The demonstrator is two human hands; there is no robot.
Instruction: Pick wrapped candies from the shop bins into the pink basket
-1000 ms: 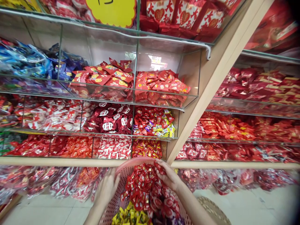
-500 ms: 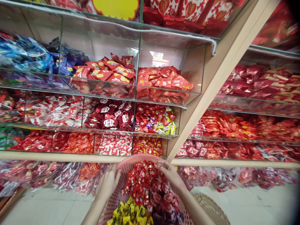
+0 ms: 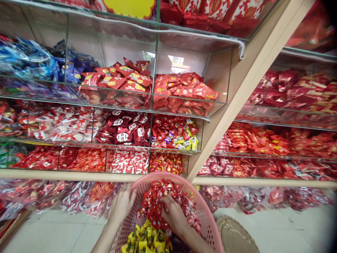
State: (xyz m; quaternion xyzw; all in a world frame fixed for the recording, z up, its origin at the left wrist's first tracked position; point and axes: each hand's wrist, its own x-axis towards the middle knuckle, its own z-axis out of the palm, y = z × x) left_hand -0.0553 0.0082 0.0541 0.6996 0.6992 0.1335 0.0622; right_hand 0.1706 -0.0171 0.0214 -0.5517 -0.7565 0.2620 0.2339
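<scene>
A pink perforated plastic basket (image 3: 209,225) is in front of me at the bottom of the view, its far rim near the lowest shelf edge. My left hand (image 3: 121,203) grips the basket's left rim, its fingers bent over the edge. Inside, my right hand (image 3: 173,212) is among red wrapped candies (image 3: 152,203), fingers curled down into the pile; the fingertips are partly hidden. Yellow wrapped candies (image 3: 146,239) fill the near left part of the basket. Darker wrapped candies lie partly hidden beneath my right wrist.
Glass-fronted shelf bins hold orange-printed red packets (image 3: 116,80), maroon packets (image 3: 122,128) and blue packets (image 3: 28,58). A slanting wooden post (image 3: 244,84) divides the shelving. Clear bags of candy (image 3: 76,198) line the space beneath. A round woven-edged brown object (image 3: 234,233) is right of the basket.
My right hand has left the basket's right rim and moved left and down into the red candies. The left hand stays on the rim.
</scene>
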